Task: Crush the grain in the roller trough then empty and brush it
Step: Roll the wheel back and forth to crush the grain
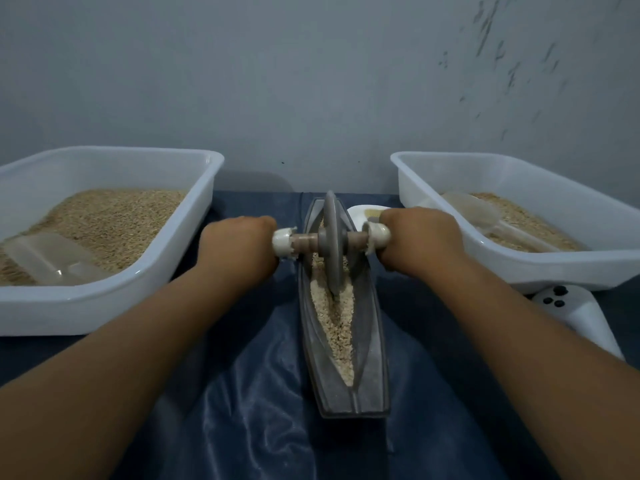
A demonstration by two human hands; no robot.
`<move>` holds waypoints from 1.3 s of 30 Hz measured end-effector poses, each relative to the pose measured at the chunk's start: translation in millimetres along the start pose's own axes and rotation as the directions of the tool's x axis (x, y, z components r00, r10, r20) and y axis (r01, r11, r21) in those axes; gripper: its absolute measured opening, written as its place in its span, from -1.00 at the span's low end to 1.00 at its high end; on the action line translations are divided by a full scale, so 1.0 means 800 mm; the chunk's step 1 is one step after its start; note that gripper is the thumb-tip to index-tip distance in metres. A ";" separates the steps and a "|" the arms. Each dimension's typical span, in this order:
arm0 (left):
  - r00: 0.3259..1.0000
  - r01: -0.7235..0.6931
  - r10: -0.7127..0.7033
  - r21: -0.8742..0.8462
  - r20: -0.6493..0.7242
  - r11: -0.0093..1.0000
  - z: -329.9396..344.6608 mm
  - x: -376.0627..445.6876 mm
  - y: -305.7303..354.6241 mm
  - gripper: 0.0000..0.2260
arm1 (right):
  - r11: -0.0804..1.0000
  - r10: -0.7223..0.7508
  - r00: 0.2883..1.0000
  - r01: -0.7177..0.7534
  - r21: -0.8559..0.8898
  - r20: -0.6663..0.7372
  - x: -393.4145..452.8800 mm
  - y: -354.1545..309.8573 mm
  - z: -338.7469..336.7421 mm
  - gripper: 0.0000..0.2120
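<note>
Mid-table, on the dark blue cloth (242,393), sits the roller trough (343,341), long axis pointing away from the person. Grain (332,320) lies in the groove, a pale strip from the near tip up to the wheel.

Step in hand: crushing, I'd say. Grey roller wheel (331,244) stands upright in the groove near the far half, axle crosswise. Grain looks partly broken but too small to tell for sure. Emptying and brushing not yet done.

Hands: left hand (239,247) wraps the left axle handle (284,242), right hand (420,239) wraps the right handle (379,235). Both fists closed round the grips, knuckles up, forearms stretched forward and roughly symmetric either side of the trough.

Next move likely calls for even downward load on both handles and a straight pull along the groove, so the wheel doesn't ride up a wall or tip.

Around: left tub (41,306) with grain and a clear scoop (48,258); right tub (519,268) likewise, scoop (485,216). White brush (363,213) just behind the right hand. White controller (575,310) near the right tub.
</note>
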State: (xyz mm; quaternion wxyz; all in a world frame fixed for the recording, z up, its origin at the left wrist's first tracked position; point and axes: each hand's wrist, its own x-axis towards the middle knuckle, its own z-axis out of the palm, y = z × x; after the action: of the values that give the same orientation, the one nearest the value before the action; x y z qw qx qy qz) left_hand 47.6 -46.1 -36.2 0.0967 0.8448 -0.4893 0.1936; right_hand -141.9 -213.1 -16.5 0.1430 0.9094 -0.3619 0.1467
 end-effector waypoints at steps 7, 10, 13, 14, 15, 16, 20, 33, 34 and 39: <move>1.000 -0.018 0.018 0.007 -0.001 1.000 0.000 0.024 0.000 -0.84 | 1.000 0.022 1.000 -0.022 0.011 0.006 0.018 0.001 0.008 -0.77; 1.000 -0.017 0.017 -0.020 0.006 1.000 -0.004 -0.002 0.002 -0.84 | 0.999 -0.002 0.998 0.000 -0.039 -0.059 -0.013 -0.005 -0.002 -0.90; 0.998 -0.054 0.054 0.009 -0.011 0.999 -0.020 -0.039 0.005 -0.86 | 0.998 -0.020 0.998 0.016 -0.058 -0.060 -0.055 -0.005 -0.016 -0.86; 0.994 -0.092 0.094 0.034 -0.062 0.995 -0.027 -0.053 0.007 -0.83 | 0.999 -0.013 0.999 0.012 -0.040 -0.033 -0.069 -0.003 -0.021 -0.80; 0.981 -0.143 0.149 0.054 -0.128 0.988 -0.035 -0.068 0.010 -0.77 | 1.000 -0.006 1.000 0.006 -0.014 0.000 -0.082 -0.001 -0.026 -0.75; 0.961 -0.189 0.199 0.070 -0.193 0.980 -0.044 -0.079 0.012 -0.71 | 1.000 -0.001 1.000 0.001 0.010 0.031 -0.095 0.002 -0.030 -0.70; 0.943 -0.224 0.238 0.084 -0.234 0.971 -0.060 -0.095 0.013 -0.64 | 1.000 -0.004 1.000 0.004 0.028 0.012 -0.126 0.009 -0.051 -0.62; 0.998 -0.038 0.041 0.063 -0.042 0.997 -0.003 0.025 0.003 -0.88 | 0.998 0.042 0.998 -0.044 0.039 0.036 0.017 0.005 0.016 -0.85; 0.999 -0.032 0.035 0.073 -0.040 0.997 -0.002 0.032 0.003 -0.87 | 0.998 0.040 0.998 -0.041 0.036 0.039 0.025 0.005 0.019 -0.79; 0.999 -0.031 0.034 0.081 -0.038 0.996 -0.001 0.028 0.004 -0.85 | 0.998 0.023 1.000 -0.022 0.053 -0.014 0.018 0.007 0.022 -0.80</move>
State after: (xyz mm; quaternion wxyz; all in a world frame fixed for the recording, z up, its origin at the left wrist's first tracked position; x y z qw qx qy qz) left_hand 54.6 -64.9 -25.8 0.0692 0.8359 -0.4930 0.2312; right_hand -132.9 -232.4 -26.2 0.1198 0.9077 -0.3670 0.1643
